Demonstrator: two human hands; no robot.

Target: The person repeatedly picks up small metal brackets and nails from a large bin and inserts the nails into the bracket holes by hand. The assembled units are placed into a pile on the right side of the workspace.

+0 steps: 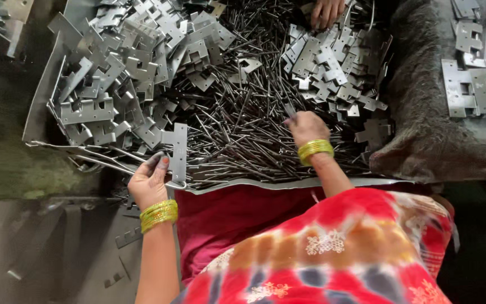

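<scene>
My left hand grips a flat grey metal hinge plate by its lower edge, holding it upright near the tray's front rim. My right hand reaches into a heap of thin metal pins with its fingers pinched on a pin; the fingertips are partly hidden. Both wrists wear yellow bangles. A big pile of notched hinge plates lies left of the pins. A smaller pile of plates lies to the right.
A co-worker's hand reaches into the pins at the far edge. The sheet-metal tray rim runs in front of me. More hinge plates lie on a dark cloth at the right. My red patterned clothing fills the lower middle.
</scene>
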